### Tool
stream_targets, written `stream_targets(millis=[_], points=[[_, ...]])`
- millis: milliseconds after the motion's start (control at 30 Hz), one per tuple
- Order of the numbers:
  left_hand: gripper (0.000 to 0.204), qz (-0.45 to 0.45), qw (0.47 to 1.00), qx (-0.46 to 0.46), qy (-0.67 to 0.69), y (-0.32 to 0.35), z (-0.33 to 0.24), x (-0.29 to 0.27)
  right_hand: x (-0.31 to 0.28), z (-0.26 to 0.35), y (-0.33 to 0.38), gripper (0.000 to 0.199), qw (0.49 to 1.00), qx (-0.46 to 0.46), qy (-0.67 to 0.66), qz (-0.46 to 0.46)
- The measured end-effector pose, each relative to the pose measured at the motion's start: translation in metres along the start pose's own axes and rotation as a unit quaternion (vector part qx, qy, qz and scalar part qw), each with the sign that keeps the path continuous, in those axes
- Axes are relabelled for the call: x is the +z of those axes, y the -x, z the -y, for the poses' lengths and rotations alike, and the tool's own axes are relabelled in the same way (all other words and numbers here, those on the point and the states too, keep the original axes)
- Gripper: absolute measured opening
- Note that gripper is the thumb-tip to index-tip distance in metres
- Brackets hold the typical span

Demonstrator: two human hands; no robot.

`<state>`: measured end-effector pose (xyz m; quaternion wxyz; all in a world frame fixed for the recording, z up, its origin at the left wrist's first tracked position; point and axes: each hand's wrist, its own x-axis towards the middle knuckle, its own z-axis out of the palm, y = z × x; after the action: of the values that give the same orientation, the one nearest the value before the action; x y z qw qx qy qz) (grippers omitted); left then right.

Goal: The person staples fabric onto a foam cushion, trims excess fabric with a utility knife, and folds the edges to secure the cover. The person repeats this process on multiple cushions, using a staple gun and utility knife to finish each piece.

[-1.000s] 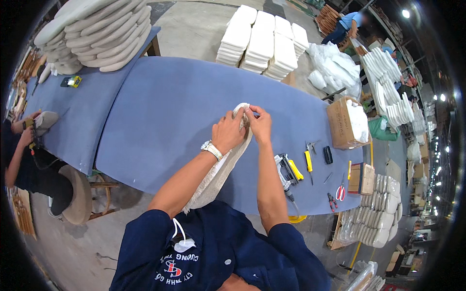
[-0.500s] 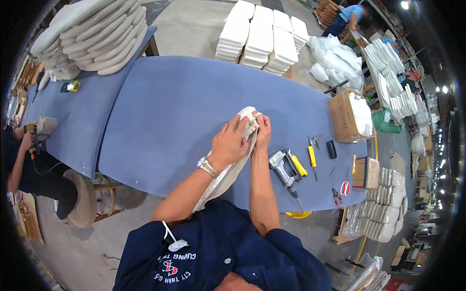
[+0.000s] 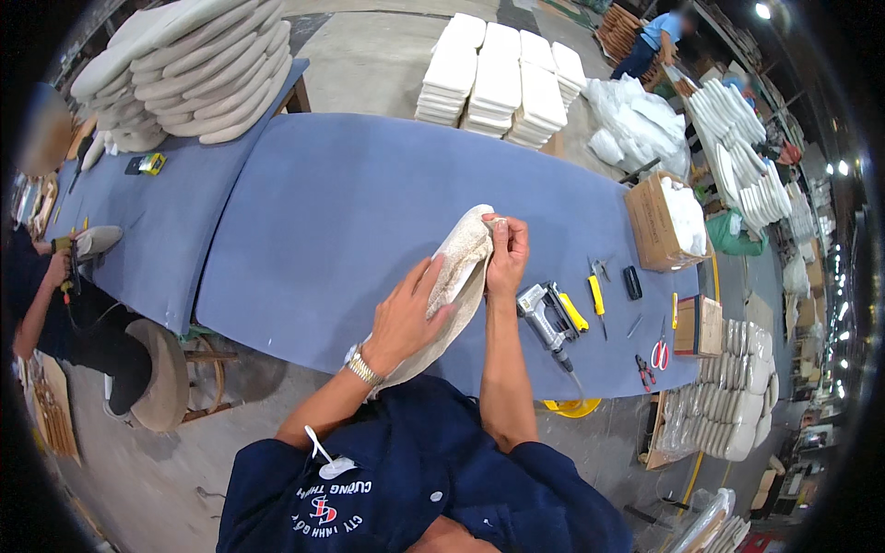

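A long beige fabric-covered pad (image 3: 461, 261) stands tilted on the blue table, running from near my body toward the table's middle. A pale, fuzzy surface shows along its side. At the far end my right hand (image 3: 507, 258) pinches the edge of the cover fabric between thumb and fingers. My left hand (image 3: 401, 313), a metal watch on its wrist, rests against the pad's side with fingers stretched out. Right of the pad lies a pneumatic staple gun (image 3: 546, 320) with a yellow-marked magazine and a hose.
To the right on the table lie a yellow-handled tool (image 3: 597, 297), a black block (image 3: 631, 283), scissors (image 3: 660, 355), pliers (image 3: 644, 372) and a cardboard box (image 3: 656, 224). Stacked pads (image 3: 207, 78) stand back left. A co-worker (image 3: 55, 286) sits at left with a tool.
My left hand has slid along the pad toward my body, and its fingers have straightened. My right hand has shifted slightly right, still gripping the fabric at the far end.
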<state>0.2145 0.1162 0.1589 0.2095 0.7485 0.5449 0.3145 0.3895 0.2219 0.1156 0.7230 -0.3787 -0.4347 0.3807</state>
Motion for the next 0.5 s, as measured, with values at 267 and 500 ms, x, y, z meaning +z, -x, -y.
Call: stream_targets(millis=[267, 500], points=[[0.061, 0.014, 0.997, -0.053, -0.061, 0.015, 0.027, 0.0, 0.033, -0.053, -0.051, 0.01, 0.991, 0.102, 0.078, 0.033], [0.059, 0.047, 0.991, -0.061, -0.113, -0.011, 0.043, -0.008, 0.035, -0.089, -0.069, 0.04, 0.975, 0.119, 0.102, 0.16]])
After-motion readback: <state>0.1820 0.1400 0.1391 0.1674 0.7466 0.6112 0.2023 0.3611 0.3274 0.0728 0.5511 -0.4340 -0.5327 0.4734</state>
